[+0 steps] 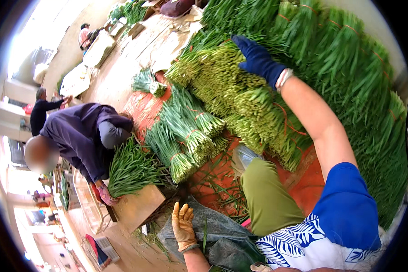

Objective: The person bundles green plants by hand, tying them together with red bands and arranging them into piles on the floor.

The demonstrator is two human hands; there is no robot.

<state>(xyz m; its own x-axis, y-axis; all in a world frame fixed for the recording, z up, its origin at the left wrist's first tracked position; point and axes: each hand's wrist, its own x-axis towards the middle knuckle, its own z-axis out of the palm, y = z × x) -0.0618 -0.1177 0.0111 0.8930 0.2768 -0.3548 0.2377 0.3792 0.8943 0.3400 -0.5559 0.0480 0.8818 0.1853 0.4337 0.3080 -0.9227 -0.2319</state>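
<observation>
Green bundles [254, 100] lie beneath the spread fingers of my right hand [260, 61], contact unclear; my left hand [184, 226] is empty, fingers extended. Likely light, easily bruised; grasp near firmer stalk ends [213, 69].

Beyond fingertips of left hand [184, 230], way is being blocked by tied bundles [180, 167]; left of them, by pale board [140, 204]. Right of them, gap is being left over red surface [306, 191], bounded by olive trouser leg [268, 197]. Under fingers of right hand [260, 63], descent is being barred by stacked stalks [213, 72].
</observation>
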